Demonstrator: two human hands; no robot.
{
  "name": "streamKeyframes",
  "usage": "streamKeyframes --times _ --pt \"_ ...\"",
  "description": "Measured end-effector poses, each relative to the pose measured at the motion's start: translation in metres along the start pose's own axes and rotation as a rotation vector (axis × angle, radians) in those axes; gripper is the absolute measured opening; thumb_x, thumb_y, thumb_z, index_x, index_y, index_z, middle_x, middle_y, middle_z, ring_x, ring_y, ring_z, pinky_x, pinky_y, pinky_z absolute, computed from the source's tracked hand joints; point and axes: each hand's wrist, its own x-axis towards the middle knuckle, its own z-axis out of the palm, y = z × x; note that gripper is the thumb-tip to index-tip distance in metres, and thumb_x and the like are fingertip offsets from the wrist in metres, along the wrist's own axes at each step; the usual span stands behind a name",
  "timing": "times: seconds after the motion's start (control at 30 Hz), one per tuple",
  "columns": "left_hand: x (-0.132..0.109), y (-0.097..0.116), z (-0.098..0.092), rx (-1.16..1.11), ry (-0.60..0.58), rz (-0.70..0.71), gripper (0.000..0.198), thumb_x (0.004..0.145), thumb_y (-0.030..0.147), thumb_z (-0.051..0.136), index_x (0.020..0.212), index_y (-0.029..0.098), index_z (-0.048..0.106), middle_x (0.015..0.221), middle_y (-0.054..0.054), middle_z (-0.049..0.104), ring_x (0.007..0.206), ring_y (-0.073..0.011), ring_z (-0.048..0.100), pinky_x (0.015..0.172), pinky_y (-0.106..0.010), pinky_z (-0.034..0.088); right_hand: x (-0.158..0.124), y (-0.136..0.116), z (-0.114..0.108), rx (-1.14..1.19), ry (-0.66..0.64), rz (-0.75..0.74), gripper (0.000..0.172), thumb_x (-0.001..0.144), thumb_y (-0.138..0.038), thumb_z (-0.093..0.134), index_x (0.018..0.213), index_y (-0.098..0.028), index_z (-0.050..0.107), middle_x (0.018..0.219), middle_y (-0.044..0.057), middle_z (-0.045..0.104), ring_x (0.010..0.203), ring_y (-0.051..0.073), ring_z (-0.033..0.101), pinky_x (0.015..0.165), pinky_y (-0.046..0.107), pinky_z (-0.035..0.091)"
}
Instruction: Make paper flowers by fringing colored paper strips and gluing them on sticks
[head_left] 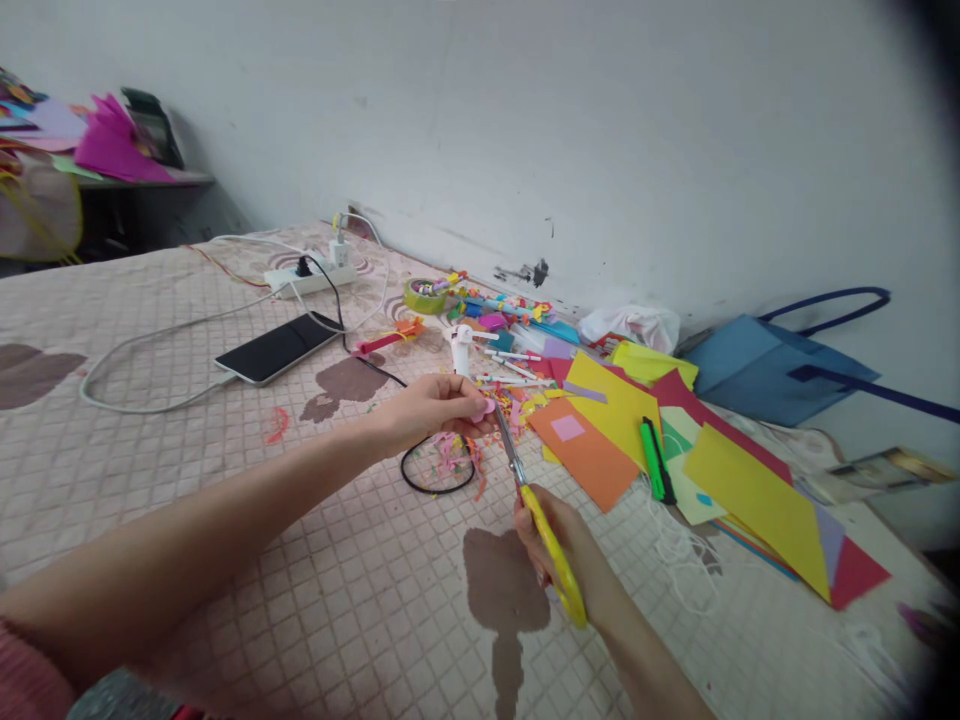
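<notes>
My left hand (439, 405) is closed in a pinch on a small pink paper piece (486, 407), held above the patterned bedspread (225, 470). My right hand (568, 555) grips yellow-handled scissors (551, 545); their metal blades (508, 445) point up toward the pink piece and touch its edge. Small paper scraps (454, 450) lie on the bedspread below both hands.
Coloured paper sheets (675, 440) and a green marker (655, 458) lie to the right. Behind them are a blue bag (765, 365), a white plastic bag (634, 322), a tape roll (425, 295) and pens. A phone (277, 347), a power strip (311, 278) and cables lie to the left.
</notes>
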Motion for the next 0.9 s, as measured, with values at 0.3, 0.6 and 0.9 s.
streamKeyframes --times 0.3,0.6,0.9 --pt "0.0007 0.0004 -0.0004 -0.007 -0.004 -0.005 0.015 0.074 0.022 0.068 0.073 0.01 0.059 0.074 -0.004 0.067 0.068 -0.0096 0.064 0.069 -0.022 0.051 -0.0003 -0.0005 -0.0008 0.004 0.003 -0.001 0.045 0.076 -0.066 0.045 0.066 -0.023 0.038 0.039 -0.009 0.033 0.031 0.007 0.032 0.031 0.019 0.029" --pt "0.0015 -0.0002 -0.0021 -0.023 0.004 0.005 0.015 0.073 0.021 0.068 0.073 0.011 0.058 0.074 -0.004 0.066 0.068 -0.0099 0.064 0.068 -0.023 0.051 0.0001 0.001 -0.0013 -0.012 0.016 0.005 0.041 0.077 -0.061 0.049 0.066 -0.022 0.039 0.042 -0.009 0.033 0.033 0.007 0.033 0.032 0.019 0.031" --pt "0.0008 0.0039 -0.0037 0.021 0.017 0.007 0.016 0.073 0.023 0.068 0.073 0.01 0.058 0.073 -0.005 0.065 0.069 -0.0112 0.064 0.069 -0.025 0.05 0.0007 0.0015 -0.0006 0.025 0.01 0.035 0.04 0.076 -0.058 0.054 0.066 -0.022 0.039 0.043 -0.01 0.032 0.032 0.006 0.031 0.032 0.019 0.031"
